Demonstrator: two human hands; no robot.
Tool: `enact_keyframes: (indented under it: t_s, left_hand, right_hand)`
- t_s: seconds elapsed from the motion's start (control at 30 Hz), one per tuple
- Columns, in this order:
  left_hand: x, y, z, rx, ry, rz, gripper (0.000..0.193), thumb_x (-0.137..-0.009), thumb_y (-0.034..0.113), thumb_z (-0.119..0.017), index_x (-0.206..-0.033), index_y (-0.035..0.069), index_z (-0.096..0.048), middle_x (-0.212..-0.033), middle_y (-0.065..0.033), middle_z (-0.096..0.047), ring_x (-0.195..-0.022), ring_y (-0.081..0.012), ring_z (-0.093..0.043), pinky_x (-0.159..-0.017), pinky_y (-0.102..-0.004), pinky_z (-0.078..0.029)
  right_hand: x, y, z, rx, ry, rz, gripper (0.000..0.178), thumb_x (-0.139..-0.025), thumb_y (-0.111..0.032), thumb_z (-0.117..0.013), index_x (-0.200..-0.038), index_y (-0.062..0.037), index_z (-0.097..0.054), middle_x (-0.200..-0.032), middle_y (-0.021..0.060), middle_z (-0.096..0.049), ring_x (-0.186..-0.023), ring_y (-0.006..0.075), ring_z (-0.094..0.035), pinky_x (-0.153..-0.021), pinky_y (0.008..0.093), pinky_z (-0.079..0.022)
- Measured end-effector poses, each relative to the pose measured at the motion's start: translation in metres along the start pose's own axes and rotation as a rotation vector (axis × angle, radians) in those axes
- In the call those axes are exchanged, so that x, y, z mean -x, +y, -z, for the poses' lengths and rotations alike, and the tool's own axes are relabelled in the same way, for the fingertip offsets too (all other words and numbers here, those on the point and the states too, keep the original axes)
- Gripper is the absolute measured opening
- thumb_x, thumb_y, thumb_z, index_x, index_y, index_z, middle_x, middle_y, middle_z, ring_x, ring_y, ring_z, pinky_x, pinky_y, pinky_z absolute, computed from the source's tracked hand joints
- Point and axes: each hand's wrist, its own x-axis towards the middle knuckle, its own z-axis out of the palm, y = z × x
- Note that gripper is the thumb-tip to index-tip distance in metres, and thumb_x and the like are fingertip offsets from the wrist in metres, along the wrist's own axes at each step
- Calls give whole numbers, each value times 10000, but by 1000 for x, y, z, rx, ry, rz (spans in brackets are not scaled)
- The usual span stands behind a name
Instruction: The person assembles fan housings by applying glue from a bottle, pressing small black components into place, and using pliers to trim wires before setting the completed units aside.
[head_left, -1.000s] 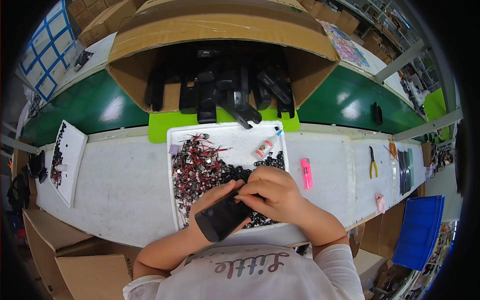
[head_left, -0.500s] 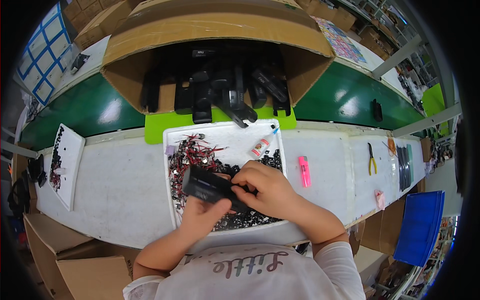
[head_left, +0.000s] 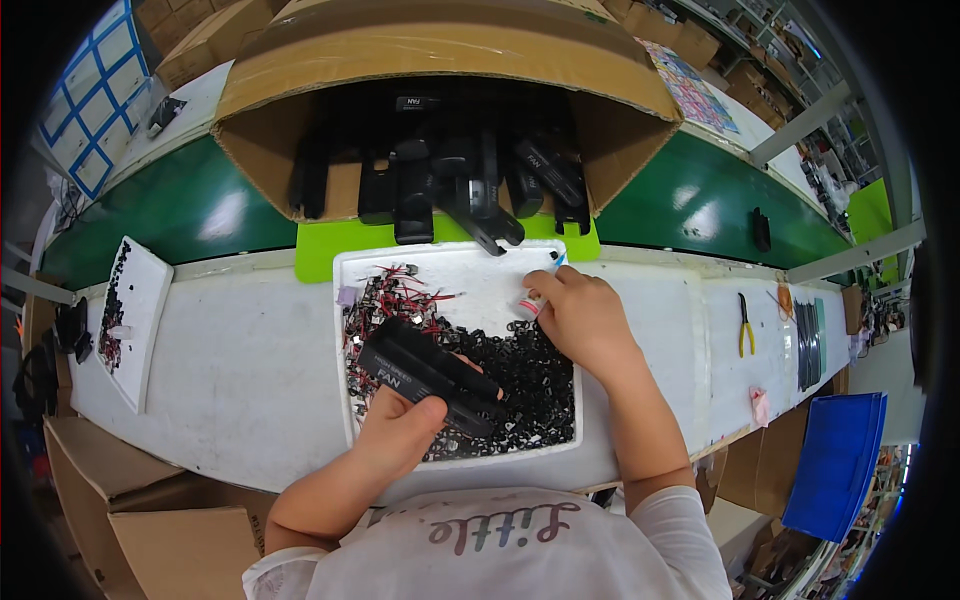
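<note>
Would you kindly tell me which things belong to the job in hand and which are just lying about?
Seemingly in the job:
black casing, in the left hand
bottle, at the right hand
tray
small parts in it
carton of similar casings

Apparently just lying about:
pliers
pink scrap
blue bin

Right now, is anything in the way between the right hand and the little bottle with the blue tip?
Nothing visible is. The right hand is right at the little bottle, covering part of it. The black casing is in the left hand, off to the left.
</note>
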Motion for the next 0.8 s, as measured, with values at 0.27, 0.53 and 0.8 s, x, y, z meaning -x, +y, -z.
enact_keyframes:
  t_s: [0.27,0.53,0.8]
  left_hand:
    - [2,0,-1,-50,-34,-121,625,-756,417,-676,-1192,24,-461,-1138,-126,-491,-990,-320,-580,-695,-266,-499]
    - [4,-2,4,18,-95,-152,580,-793,264,-662,-1224,-25,-402,-1133,-153,-541,-1050,-224,-536,-871,-332,-442]
    - [6,-4,7,-34,-76,-166,588,-762,249,-706,-1223,8,-432,-1214,-124,-454,-1016,-177,-530,-808,-293,-455]
  right_hand:
    - [9,-22,43,-424,415,17,141,-696,-108,-704,-766,-95,-582,-659,81,-593,-577,248,-591,-518,320,-458]
    - [43,-43,50,-1325,20,206,215,-712,-140,-694,-871,-12,-627,-805,103,-650,-676,211,-635,-599,275,-485]
    - [37,-53,42,-1118,170,350,244,-660,-88,-712,-869,8,-631,-784,108,-650,-593,221,-620,-535,282,-482]
